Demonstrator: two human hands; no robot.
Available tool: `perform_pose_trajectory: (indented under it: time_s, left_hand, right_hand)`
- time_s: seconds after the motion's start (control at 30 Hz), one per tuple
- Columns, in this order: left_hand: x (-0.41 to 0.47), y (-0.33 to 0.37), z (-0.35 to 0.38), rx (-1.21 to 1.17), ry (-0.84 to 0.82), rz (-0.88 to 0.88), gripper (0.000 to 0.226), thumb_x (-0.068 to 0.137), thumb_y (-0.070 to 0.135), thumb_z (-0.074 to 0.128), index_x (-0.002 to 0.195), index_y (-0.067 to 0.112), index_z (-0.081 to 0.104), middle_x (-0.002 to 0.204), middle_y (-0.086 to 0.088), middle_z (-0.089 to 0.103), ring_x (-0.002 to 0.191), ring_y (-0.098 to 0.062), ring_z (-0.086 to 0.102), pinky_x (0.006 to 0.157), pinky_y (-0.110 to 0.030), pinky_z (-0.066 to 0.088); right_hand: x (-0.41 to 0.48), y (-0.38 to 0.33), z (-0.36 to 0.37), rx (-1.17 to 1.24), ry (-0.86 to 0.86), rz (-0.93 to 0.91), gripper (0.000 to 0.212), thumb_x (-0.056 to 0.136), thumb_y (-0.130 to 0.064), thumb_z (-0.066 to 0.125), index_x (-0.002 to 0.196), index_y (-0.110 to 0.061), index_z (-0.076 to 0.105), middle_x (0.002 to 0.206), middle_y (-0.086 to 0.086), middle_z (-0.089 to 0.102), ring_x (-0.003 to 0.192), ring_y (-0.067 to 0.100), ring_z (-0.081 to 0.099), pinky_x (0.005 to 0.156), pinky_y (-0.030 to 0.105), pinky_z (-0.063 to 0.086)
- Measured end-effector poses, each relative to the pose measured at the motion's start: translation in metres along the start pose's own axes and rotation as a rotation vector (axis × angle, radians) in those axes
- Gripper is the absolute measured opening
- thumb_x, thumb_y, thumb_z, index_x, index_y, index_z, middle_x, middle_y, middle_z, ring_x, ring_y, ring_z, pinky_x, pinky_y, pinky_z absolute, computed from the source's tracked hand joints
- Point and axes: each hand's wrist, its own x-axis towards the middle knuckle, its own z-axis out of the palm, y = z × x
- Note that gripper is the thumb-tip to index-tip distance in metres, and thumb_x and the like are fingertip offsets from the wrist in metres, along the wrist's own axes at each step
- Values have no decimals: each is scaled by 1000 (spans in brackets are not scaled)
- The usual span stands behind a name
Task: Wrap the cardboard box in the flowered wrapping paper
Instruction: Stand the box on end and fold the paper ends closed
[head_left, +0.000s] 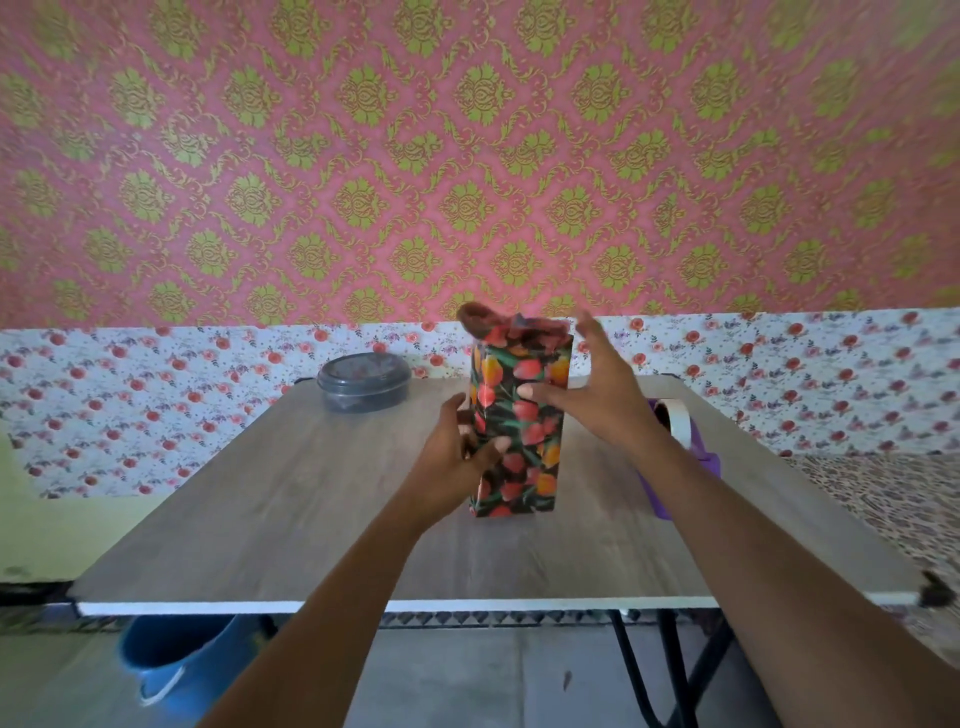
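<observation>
Forearms (332, 597) stretch from us across the wood-grain table (260, 493), our left hand (457, 447) clasping the left edge of the upright box (524, 467) standing mid-table in flowered wrapping paper (519, 374), our right hand (597, 384) higher, fingers (589, 325) spread straight, thumb touching its front.

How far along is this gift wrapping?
Done: flowered paper covers the visible sides of the upright box. In hand: the left hand grips the box while the open right hand touches its front. Left: the loose top end sticks up unfolded; a tape roll waits alongside.

Head view, facing forward-down, near table (311, 519)
</observation>
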Motion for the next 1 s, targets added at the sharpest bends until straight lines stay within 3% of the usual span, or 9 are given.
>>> perform_pose_trajectory:
  time_s: [0.1,0.2,0.3,0.43,0.53,0.6,0.7,0.9,1.0]
  left_hand:
    - [-6,-4,1,-73,-128,-131,95,88,32,77,154,37,8,136,8,48,124,-20,53,87,-38,61]
    - [-9,10,-7,-71,-70,-35,113,75,27,89,154,38,9,153,-2,38,136,-23,42,111,-51,44]
    - [-6,50,-19,-110,92,257,89,72,25,74,146,43,29,144,9,44,137,-25,42,106,-52,43]
    - [19,107,-37,-41,90,451,27,99,22,50,121,18,66,115,-9,69,106,-29,66,82,-44,56]
    - [35,138,-46,253,-62,384,21,99,20,59,99,10,78,97,-4,76,82,-22,72,65,-28,58]
    - [43,151,-52,525,-214,346,13,88,13,71,98,16,79,97,4,76,86,-10,73,73,-27,60]
    - [48,165,-56,781,-408,291,28,81,7,74,104,22,79,105,9,74,100,-3,68,95,-40,57]
    - [46,176,-47,978,-405,422,27,80,5,76,104,15,79,99,2,76,90,-9,71,86,-34,60]
    - [50,183,-41,956,-164,483,17,83,3,73,97,10,80,85,-2,76,75,-13,70,77,-33,61]
  right_hand:
    - [-3,15,7,240,-116,94,106,60,-50,91,150,-47,36,159,-10,36,147,22,37,116,46,39]
    - [-6,25,14,368,-115,58,88,70,-32,93,140,-57,44,153,-17,38,144,19,38,114,45,44]
    - [-7,29,19,467,-122,44,93,62,-31,95,137,-57,48,144,-10,53,130,17,58,104,40,53]
    - [-6,32,22,509,-139,53,101,58,-26,98,141,-51,46,126,-4,68,107,10,72,84,27,60]
    - [-5,36,20,530,-150,60,94,62,-21,97,136,-54,49,120,-7,73,108,17,73,81,28,60]
    - [-6,38,18,533,-150,52,92,64,-16,95,135,-53,49,120,-8,73,110,20,72,81,29,60]
    - [-7,43,15,554,-161,53,99,64,-12,94,144,-43,45,124,-3,72,112,24,72,83,32,60]
    - [-10,47,10,561,-184,51,102,61,-10,94,146,-36,44,130,6,68,110,25,72,82,31,60]
    - [-11,46,7,529,-195,39,101,63,-9,96,145,-35,43,132,6,67,113,28,71,90,41,61]
